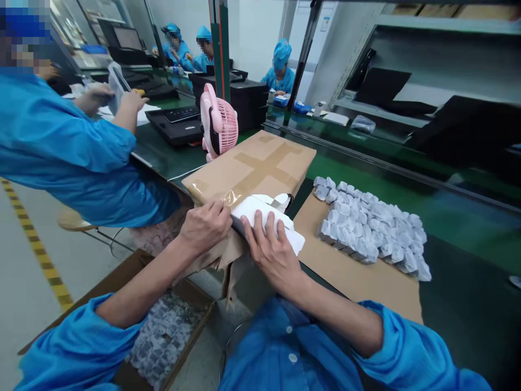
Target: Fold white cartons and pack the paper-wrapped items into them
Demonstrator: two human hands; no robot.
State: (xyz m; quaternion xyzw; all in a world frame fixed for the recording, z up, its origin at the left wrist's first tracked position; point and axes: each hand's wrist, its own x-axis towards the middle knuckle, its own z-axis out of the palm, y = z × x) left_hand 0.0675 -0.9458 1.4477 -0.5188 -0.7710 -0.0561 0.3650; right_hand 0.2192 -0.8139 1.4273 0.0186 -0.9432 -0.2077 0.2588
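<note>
A flat white packet point(280, 222) lies at the near end of a taped brown parcel point(252, 168) on the green bench. My right hand point(271, 247) rests on the packet with fingers stretched out across it. My left hand point(205, 225) is curled at the packet's left edge, fingertips pinched against it beside a piece of clear tape. To the right, several small wrapped grey parts point(370, 228) sit in rows on a cardboard sheet point(358, 277).
An open carton point(163, 336) of similar wrapped parts stands on the floor at lower left. A pink desk fan point(220, 125) stands behind the parcel. A person in blue sits at left; other workers are farther back. Black devices and shelving are at the right.
</note>
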